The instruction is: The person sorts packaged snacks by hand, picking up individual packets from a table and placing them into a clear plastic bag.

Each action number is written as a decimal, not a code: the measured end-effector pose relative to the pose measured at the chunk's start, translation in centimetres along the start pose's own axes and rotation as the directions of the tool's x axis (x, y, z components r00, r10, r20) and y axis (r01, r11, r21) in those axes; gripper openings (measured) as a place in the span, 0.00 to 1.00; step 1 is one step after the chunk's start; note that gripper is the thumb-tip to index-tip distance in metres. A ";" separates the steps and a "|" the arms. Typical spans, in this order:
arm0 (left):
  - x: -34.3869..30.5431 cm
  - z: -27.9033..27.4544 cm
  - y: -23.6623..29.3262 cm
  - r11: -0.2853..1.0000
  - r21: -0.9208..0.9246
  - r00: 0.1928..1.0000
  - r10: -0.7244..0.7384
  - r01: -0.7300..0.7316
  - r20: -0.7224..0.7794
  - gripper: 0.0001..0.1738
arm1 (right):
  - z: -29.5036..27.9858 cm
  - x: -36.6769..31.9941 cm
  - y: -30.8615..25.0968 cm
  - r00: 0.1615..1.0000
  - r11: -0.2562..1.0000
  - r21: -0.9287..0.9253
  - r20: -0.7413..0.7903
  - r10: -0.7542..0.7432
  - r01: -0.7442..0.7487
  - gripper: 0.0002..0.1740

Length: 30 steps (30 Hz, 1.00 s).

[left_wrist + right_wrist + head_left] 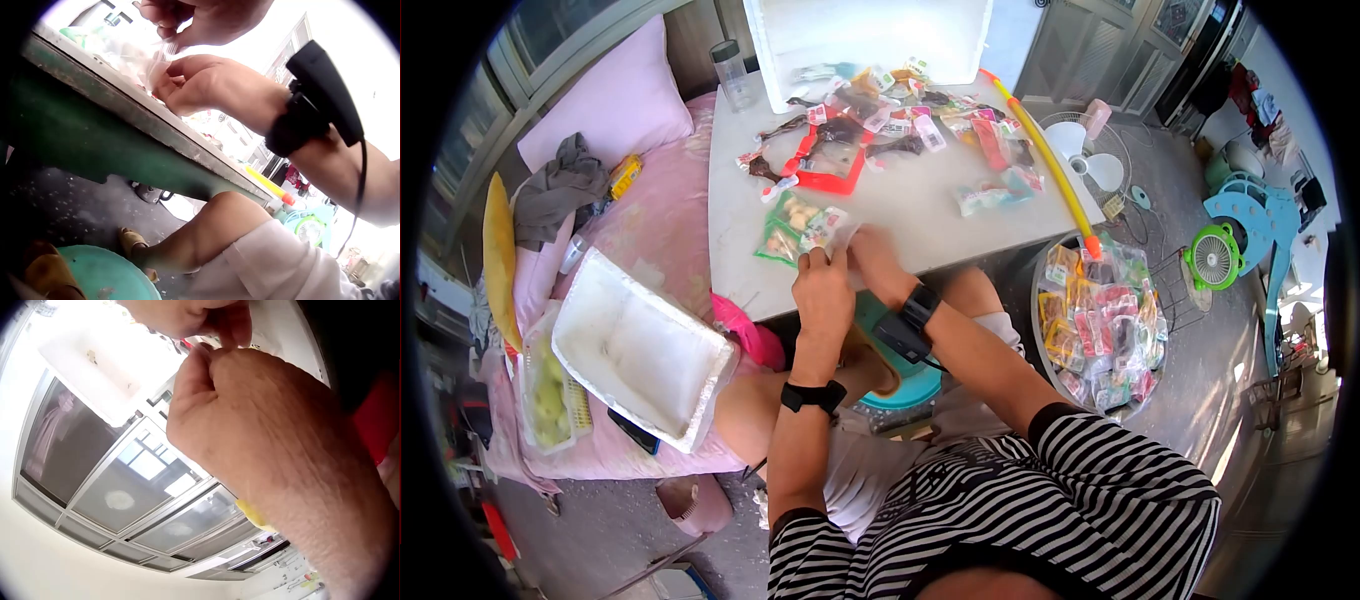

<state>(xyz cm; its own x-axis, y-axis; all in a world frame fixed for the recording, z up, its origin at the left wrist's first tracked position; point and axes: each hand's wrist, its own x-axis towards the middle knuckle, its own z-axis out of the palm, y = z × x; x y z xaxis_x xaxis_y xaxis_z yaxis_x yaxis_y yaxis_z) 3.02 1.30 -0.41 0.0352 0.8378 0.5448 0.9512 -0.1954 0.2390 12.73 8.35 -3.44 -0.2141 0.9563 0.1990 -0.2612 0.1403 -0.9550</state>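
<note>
Both hands work at the top edge of a clear plastic bag [782, 242] with green borders, which lies on the table's near edge and holds round tan pieces. My left hand [823, 290] pinches the near corner, fingertips together. Against it, my right hand [878, 265], blurred in the head view, has its thumb and fingers on the same edge. The left wrist view shows the ribbed plastic strip [165, 51] between the left hand [215, 19] above and the right hand [197, 81] below. In the right wrist view, the left hand [250, 406] covers most of the bag.
Snack packets and a red-edged package [832, 182] lie across the white table [920, 230]. A white foam box [870, 40] stands behind them, a yellow tube [1050, 160] along the right edge. A tray of packets [1105, 330] is at right; another foam box [635, 345] sits left.
</note>
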 end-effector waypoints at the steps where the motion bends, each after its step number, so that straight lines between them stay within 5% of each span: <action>1: 0.0 0.2 -0.1 1.000 0.008 1.000 0.000 0.000 0.005 0.20 | 0.3 0.1 -1.0 0.967 0.950 0.193 -0.013 0.253 -0.246 0.07; 7: -0.2 -0.9 0.7 0.995 -0.045 0.996 -0.084 0.086 0.035 0.23 | -2.9 -1.1 -2.0 0.933 0.912 -0.220 -0.184 0.308 -0.345 0.08; 8: -0.1 -1.3 1.0 0.995 -0.044 0.995 -0.089 0.091 0.053 0.24 | -4.2 -1.0 -1.1 0.969 0.894 -0.386 -0.179 0.172 -0.230 0.09; 11: -0.4 -1.0 1.3 0.998 -0.008 0.995 -0.065 0.066 0.078 0.29 | -4.5 0.6 -1.4 0.940 0.985 -0.101 -0.327 0.097 -0.137 0.12; 14: -0.5 -0.6 1.1 0.999 0.039 0.996 -0.036 0.033 0.079 0.30 | -3.8 2.9 0.8 0.970 0.920 -0.390 -0.230 -0.072 -0.024 0.15; 18: -1.0 0.7 0.6 0.995 0.090 0.982 -0.067 0.051 0.177 0.28 | -5.2 3.8 0.1 0.969 0.905 -0.397 -0.240 0.057 -0.151 0.17; 23: -1.0 2.4 0.5 0.992 0.097 0.986 0.068 -0.083 0.151 0.15 | -8.2 2.0 -0.1 0.936 0.928 -0.233 -0.271 0.225 -0.291 0.23; 26: -0.9 2.1 0.6 0.982 0.122 0.986 0.131 -0.144 0.108 0.07 | -7.5 -0.9 -2.9 0.940 0.943 -0.113 -0.183 0.289 -0.312 0.27; 30: -0.8 1.0 1.7 0.955 0.109 0.959 0.266 -0.276 0.094 0.02 | -5.6 -2.7 -3.4 0.928 0.906 -0.202 -0.082 0.364 -0.373 0.27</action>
<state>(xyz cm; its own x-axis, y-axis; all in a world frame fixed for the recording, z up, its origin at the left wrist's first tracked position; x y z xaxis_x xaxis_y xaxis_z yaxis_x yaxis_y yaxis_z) 4.88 0.83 -1.21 0.3155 0.7996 0.5110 0.9322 -0.3618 -0.0096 19.47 6.73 -1.92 -0.2167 0.9593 -0.1808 0.0332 -0.1779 -0.9835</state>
